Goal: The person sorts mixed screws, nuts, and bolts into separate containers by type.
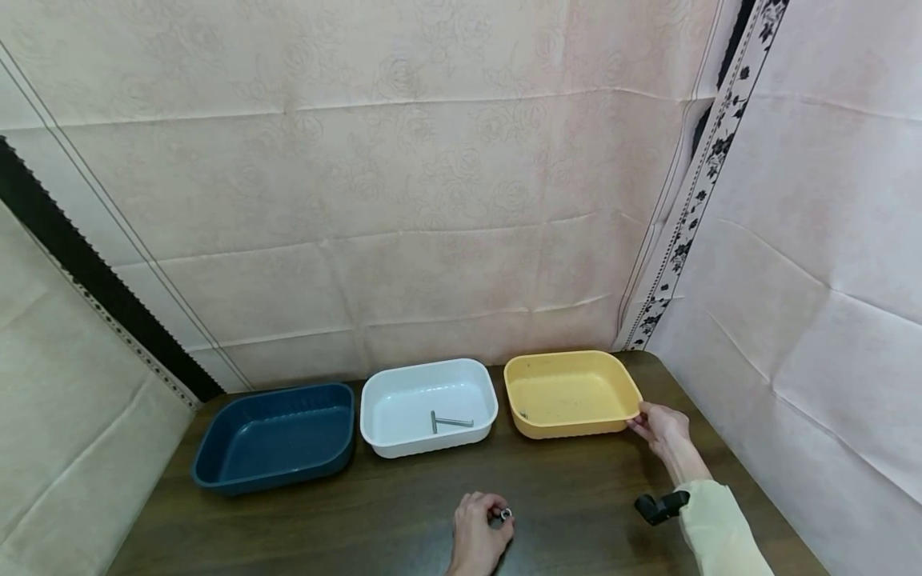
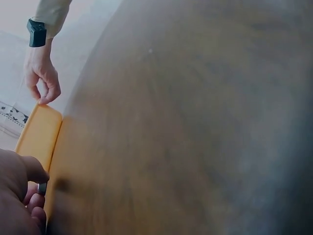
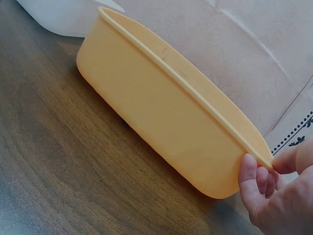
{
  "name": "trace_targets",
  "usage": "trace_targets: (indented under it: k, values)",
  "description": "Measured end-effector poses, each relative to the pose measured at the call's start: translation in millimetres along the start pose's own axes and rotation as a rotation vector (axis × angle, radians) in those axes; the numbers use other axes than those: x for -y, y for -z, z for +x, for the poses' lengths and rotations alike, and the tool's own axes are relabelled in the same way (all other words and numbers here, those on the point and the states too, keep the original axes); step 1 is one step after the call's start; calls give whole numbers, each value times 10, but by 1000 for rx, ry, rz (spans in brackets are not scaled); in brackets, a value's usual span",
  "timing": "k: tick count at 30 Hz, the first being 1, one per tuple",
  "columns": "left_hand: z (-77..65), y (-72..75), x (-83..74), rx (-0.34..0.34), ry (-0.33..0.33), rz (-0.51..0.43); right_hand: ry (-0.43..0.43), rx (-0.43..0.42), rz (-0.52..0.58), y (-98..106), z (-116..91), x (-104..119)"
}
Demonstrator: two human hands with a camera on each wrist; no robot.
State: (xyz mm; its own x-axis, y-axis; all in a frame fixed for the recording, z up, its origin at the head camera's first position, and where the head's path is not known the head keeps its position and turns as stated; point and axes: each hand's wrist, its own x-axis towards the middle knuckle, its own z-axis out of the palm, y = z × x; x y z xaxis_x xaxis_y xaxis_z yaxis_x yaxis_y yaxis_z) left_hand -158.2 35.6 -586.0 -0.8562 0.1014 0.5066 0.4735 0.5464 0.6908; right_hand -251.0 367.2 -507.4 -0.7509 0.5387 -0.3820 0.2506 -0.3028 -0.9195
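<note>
My left hand [image 1: 477, 532] is low over the table in the middle, pinching a small silver metal piece [image 1: 506, 514] between thumb and fingers. Its visible end looks round and ring-like; fingers cover the rest. In the left wrist view only a sliver of the metal piece [image 2: 42, 188] shows under the thumb. At the right, my right hand [image 1: 664, 428] grips the rim of a yellow plastic tray [image 1: 569, 427] at its near right corner. In the right wrist view, thumb and fingers pinch that rim from both sides. One tiny bit [image 1: 523, 415] lies inside the yellow tray.
A white tray [image 1: 430, 450] stands left of the yellow one, with two thin metal rods [image 1: 454, 422] in it. Farther left is a dark blue tray [image 1: 274, 482]. All stand along the back of the brown wooden table [image 1: 403, 512], before hanging cloth [image 1: 432, 200].
</note>
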Motion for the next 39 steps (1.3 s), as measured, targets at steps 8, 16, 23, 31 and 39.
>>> trace_targets:
  k: [8, 16, 23, 31, 39]
  values:
    - [124, 25, -52, -19, -12, -24, -3, 5, 16, 12, 2, 11]
    - [360, 68, -182, -35, -21, -95, -1, 20, 42, 23, 4, 13]
    - [532, 73, -265, -48, -26, -105, 0, 29, 49, 18, -10, 14]
    - [736, 49, -347, -65, -27, -136, 6, 19, 46, 10, 1, 7]
    - [956, -40, -414, -71, -19, -139, -4, 7, 23, 9, 19, -10]
